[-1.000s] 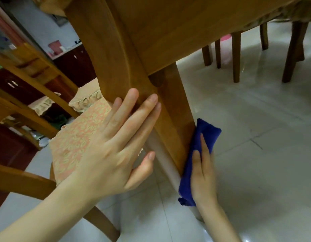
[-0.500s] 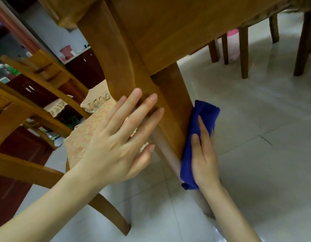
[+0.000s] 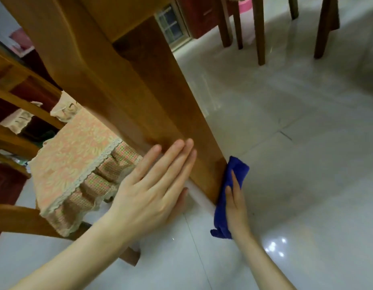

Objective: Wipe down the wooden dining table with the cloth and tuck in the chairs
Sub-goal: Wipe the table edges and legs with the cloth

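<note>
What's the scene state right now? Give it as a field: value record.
table leg: wooden, slanted in view, stands on the floor
blue cloth: bunched, held against the leg's right side, low down
left hand: flat, fingers straight, resting on the leg's near face
right hand: fingers straight, pressing the cloth onto the leg
chair: left of the leg, patterned frilled seat cover
floor: glossy pale tiles
</note>
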